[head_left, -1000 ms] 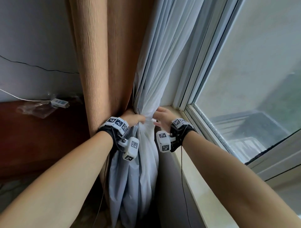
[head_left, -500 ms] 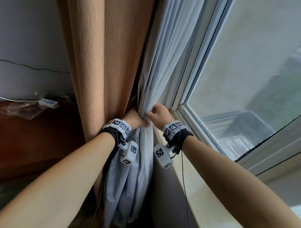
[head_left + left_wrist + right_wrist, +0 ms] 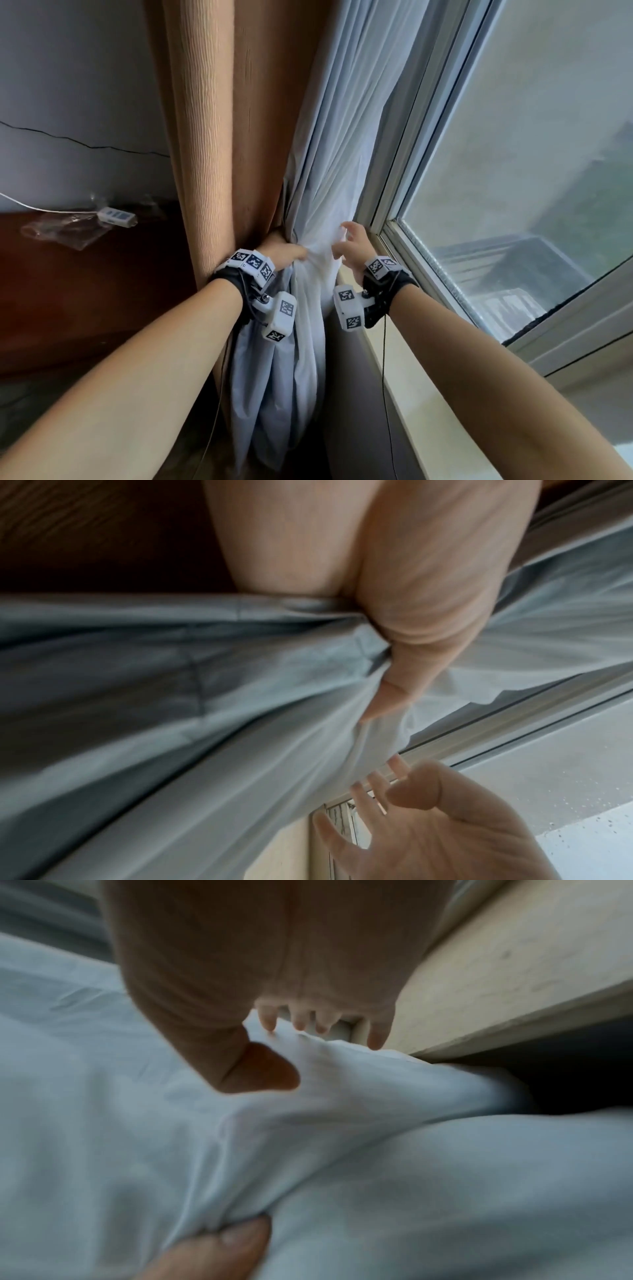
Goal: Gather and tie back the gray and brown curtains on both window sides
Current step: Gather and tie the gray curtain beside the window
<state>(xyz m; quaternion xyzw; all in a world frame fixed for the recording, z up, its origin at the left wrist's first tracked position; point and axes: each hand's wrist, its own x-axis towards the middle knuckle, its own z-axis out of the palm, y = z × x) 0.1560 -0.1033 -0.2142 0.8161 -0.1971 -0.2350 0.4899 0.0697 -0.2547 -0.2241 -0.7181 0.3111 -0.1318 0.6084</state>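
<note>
The pale gray curtain (image 3: pixel 346 113) hangs bunched beside the window, with the ribbed brown curtain (image 3: pixel 205 137) to its left. My left hand (image 3: pixel 284 251) grips the gathered gray fabric at sill height, thumb pressed into the folds (image 3: pixel 387 696). My right hand (image 3: pixel 349 241) hovers just right of the bunch with spread fingers (image 3: pixel 301 1020) brushing the cloth edge and holding nothing. In the right wrist view my left thumb (image 3: pixel 219 1242) pinches the gray curtain (image 3: pixel 308 1150) from below. No tie-back is visible.
The window frame (image 3: pixel 404 164) and glass stand close on the right, above a beige sill (image 3: pixel 421 394). A dark wooden surface (image 3: pixel 85 291) at left carries a white adapter (image 3: pixel 116 216) and crumpled plastic. A thin cable runs across the wall.
My right hand has let go of the gray fabric and spread its fingers beside it. The left hand keeps its hold on the bunch.
</note>
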